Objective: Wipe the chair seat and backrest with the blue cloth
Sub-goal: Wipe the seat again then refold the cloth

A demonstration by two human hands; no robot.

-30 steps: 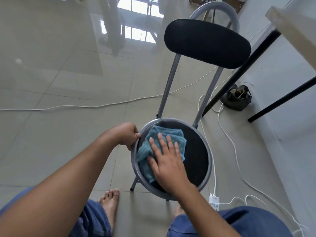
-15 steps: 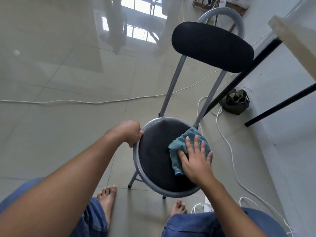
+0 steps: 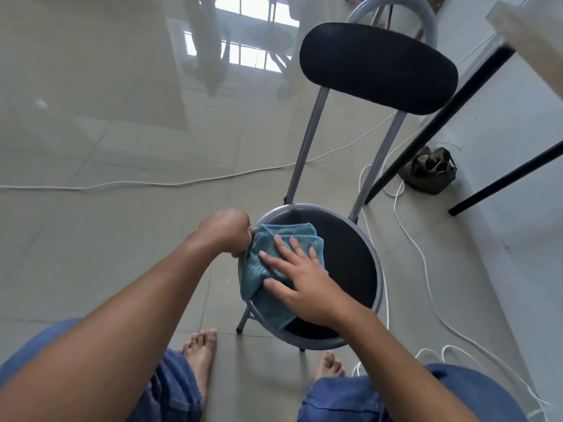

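A grey metal chair stands in front of me with a round black seat [image 3: 347,263] and an oval black backrest [image 3: 377,68]. The folded blue cloth [image 3: 259,269] lies on the left half of the seat and laps over its left rim. My right hand [image 3: 298,278] presses flat on the cloth with fingers spread. My left hand [image 3: 228,231] is closed around the seat's grey rim at the upper left, touching the cloth's corner.
White cables [image 3: 408,226] trail over the tiled floor left and right of the chair. A dark bag [image 3: 431,170] sits on the floor beside black table legs [image 3: 432,126] at the right. My bare feet [image 3: 201,354] stand just before the chair.
My right hand swept the cloth from the seat's left side to its right side, and now it is back at the left. My left hand has kept its hold on the rim.
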